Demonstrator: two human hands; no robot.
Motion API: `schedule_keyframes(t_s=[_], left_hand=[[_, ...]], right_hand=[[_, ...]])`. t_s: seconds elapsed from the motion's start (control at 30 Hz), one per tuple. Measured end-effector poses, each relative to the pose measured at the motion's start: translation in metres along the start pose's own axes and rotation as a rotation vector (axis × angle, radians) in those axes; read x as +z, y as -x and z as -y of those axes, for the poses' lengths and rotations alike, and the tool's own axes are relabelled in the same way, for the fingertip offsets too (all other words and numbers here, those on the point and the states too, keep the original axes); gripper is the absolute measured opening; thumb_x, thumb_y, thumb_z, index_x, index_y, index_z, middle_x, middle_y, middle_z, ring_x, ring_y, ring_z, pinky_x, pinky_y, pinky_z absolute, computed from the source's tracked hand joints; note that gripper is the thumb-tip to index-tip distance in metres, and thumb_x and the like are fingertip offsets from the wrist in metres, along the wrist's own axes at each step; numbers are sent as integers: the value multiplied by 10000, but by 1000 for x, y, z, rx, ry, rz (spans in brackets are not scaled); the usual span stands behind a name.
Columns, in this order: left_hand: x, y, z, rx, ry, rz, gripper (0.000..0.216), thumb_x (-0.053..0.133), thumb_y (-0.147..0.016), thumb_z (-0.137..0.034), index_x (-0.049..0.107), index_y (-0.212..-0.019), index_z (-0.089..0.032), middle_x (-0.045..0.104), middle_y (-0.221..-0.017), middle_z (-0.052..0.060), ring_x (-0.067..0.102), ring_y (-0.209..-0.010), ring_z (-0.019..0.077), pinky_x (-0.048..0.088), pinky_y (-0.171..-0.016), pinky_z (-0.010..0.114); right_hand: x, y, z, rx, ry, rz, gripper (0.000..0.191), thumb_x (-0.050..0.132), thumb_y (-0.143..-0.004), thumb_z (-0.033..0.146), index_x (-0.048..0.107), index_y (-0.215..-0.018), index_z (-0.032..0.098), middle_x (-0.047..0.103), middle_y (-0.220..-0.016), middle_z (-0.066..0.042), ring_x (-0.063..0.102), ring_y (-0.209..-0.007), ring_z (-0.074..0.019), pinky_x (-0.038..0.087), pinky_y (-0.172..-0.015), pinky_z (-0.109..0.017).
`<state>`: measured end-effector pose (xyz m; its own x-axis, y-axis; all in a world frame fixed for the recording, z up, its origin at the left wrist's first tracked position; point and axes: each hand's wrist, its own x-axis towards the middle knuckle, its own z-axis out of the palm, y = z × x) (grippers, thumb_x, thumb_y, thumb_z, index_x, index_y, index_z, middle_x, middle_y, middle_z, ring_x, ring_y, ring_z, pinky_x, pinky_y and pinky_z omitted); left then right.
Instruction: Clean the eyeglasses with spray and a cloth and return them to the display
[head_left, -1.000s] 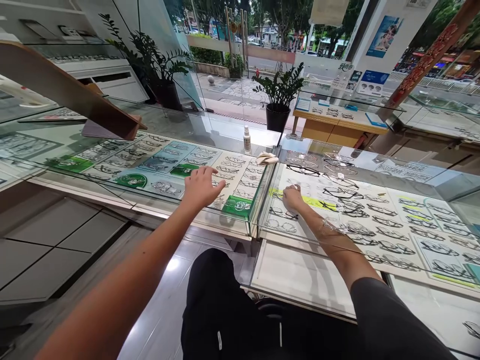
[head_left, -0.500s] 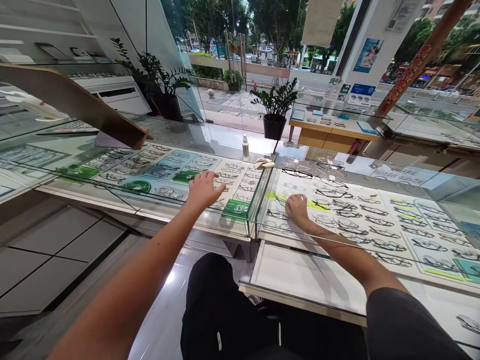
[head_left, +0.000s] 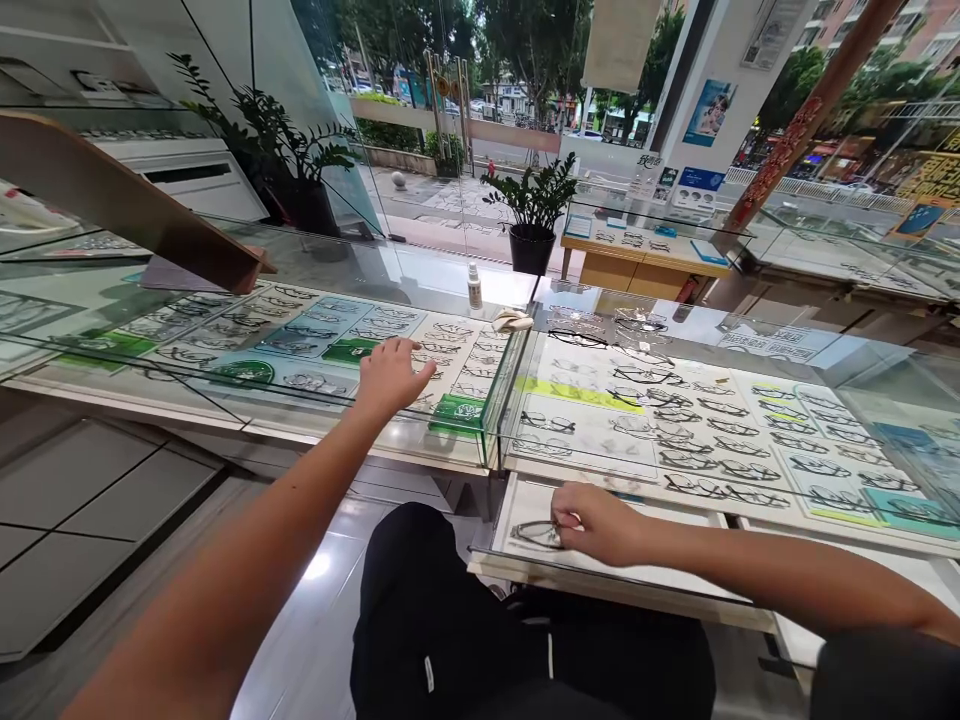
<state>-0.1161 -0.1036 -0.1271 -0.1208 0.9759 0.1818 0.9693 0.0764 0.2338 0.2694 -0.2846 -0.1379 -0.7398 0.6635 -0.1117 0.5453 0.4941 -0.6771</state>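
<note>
My left hand (head_left: 390,375) rests flat on the glass top of the left display case (head_left: 247,385), fingers spread. My right hand (head_left: 596,522) is low at the near edge of the right display case (head_left: 720,430), over its white lower shelf (head_left: 637,565). Its fingers are pinched on a pair of thin-framed glasses (head_left: 536,534) that lies just left of the hand on that shelf. Rows of glasses fill both cases under the glass.
A small spray bottle (head_left: 474,286) and a folded cloth (head_left: 512,320) sit on the case top at the back. Several loose glasses (head_left: 611,335) lie on the right case's glass. A wooden beam (head_left: 127,205) slants over the left case. My dark-trousered lap (head_left: 517,620) is below.
My right hand has drawn back out of the right case, from the trays down to the near lower shelf, and now holds a pair of glasses. My left hand stays on the glass.
</note>
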Motion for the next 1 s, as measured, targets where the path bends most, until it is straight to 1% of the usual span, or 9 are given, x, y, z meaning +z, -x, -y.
schedule_keyframes(t_s=[0.03,0.1,0.17,0.27,0.33,0.43,0.57,0.73,1.0], left_hand=[[0,0,0,0,1,0,637,409,-992,-589,586,-1456,-189,577,-1575,211,478,-1468,453,406,-1178,617],[1,0,1,-1,5,-2,634,403,-997,-585,586,-1460,-193,578,-1576,211,480,-1471,451,405,-1179,613],[1,0,1,-1,13,-6,629,405,-998,-580,590,-1459,-195,579,-1576,212,481,-1473,450,403,-1181,613],[1,1,2,1,29,-12,621,420,-993,-572,599,-1452,-193,586,-1569,213,480,-1474,450,409,-1176,612],[0,2,2,3,33,-13,619,423,-992,-569,602,-1449,-191,590,-1565,213,483,-1472,447,412,-1172,611],[-1,2,2,6,32,-15,621,428,-990,-567,605,-1447,-184,592,-1565,218,492,-1465,441,415,-1170,605],[0,1,4,3,37,-6,622,440,-984,-582,606,-1438,-192,589,-1570,221,498,-1463,440,419,-1167,610],[0,-1,4,-8,32,-1,606,444,-984,-579,602,-1429,-200,576,-1577,218,492,-1469,447,411,-1173,633],[-1,0,4,-4,29,-4,580,446,-988,-572,594,-1413,-206,578,-1565,210,487,-1469,442,403,-1177,627]], right_hand=[[-13,5,15,-32,-10,-5,360,634,-824,73,336,-739,256,543,-782,13,499,-808,-194,380,-751,-300],[-47,5,38,-59,43,-110,317,606,-885,113,356,-761,263,589,-839,-14,519,-843,-213,410,-772,-317],[-87,-8,44,-34,173,-223,293,589,-908,131,377,-751,259,612,-844,-30,532,-844,-222,421,-788,-330],[-137,-48,26,75,396,-307,306,627,-882,136,395,-718,249,624,-811,-30,552,-836,-218,382,-749,-321],[-155,-79,4,167,532,-314,268,624,-900,142,458,-713,238,625,-791,-34,558,-807,-210,345,-706,-316],[-165,-120,-30,289,688,-319,247,616,-910,91,540,-712,218,658,-775,-42,563,-782,-207,336,-719,-324],[-170,-153,-62,326,763,-350,261,608,-927,62,608,-710,206,720,-822,-86,594,-846,-248,357,-790,-361],[-182,-174,-92,331,848,-389,262,549,-969,65,707,-796,183,779,-983,-151,610,-1005,-308,371,-874,-409],[-191,-191,-117,298,914,-412,270,536,-974,87,777,-875,159,784,-1062,-188,580,-1053,-332,366,-937,-457]])
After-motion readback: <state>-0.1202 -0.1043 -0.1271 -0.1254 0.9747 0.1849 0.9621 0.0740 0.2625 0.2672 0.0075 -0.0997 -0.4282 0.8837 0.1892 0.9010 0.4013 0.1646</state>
